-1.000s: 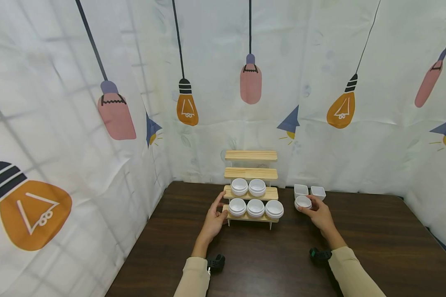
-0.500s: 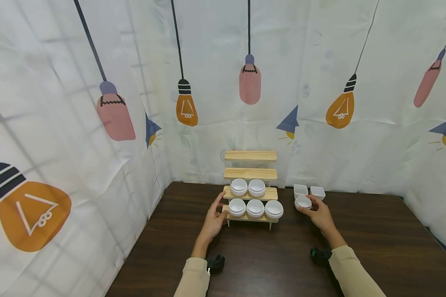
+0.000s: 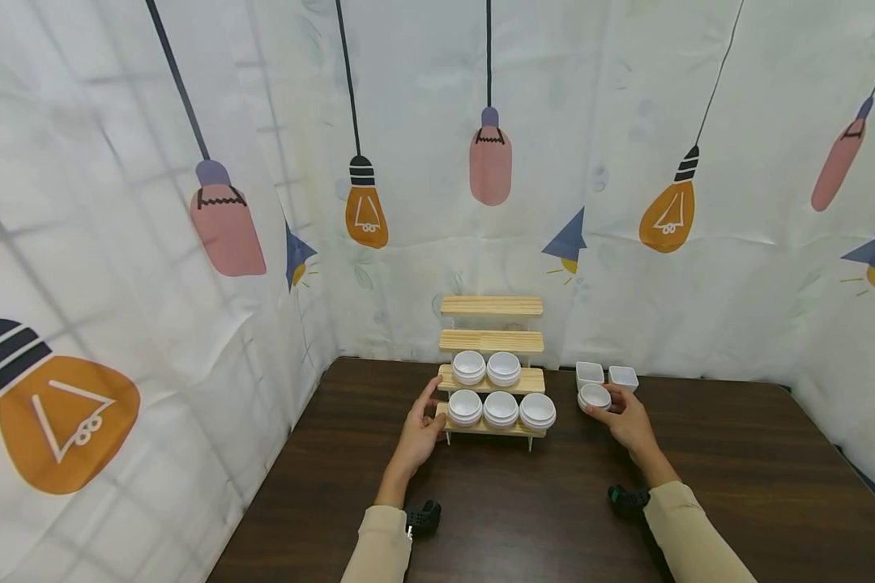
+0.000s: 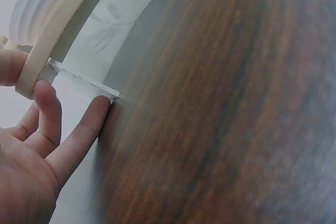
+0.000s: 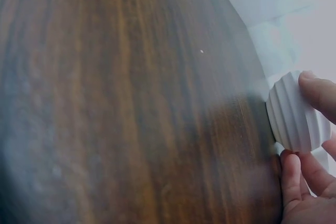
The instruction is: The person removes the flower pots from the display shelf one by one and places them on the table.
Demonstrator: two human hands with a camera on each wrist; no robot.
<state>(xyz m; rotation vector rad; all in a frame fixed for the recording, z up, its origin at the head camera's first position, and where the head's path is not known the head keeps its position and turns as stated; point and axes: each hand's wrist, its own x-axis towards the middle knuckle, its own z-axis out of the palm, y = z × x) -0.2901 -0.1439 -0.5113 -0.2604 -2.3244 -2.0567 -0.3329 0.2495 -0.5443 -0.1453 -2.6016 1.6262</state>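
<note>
A tiered wooden stand (image 3: pixel 492 341) rises at the back middle of the table in the head view. My left hand (image 3: pixel 417 437) grips the left end of its lowest shelf. In the left wrist view, the thumb lies on the wooden shelf (image 4: pixel 52 38), with fingers under it and one fingertip at a clear leg (image 4: pixel 86 81). Three white bowls (image 3: pixel 501 410) line the lowest shelf; two more bowls (image 3: pixel 470 368) sit one shelf up. To the right, my right hand (image 3: pixel 630 423) holds a small white bowl (image 3: pixel 593 396) between thumb and fingers; its ridged side shows in the right wrist view.
Two square white cups (image 3: pixel 591 372) stand just behind the held bowl, near the table's back edge. The dark wooden table (image 3: pixel 525 510) meets a white curtain (image 3: pixel 423 275) printed with lamps at the back and left. The stand's upper two shelves hold nothing.
</note>
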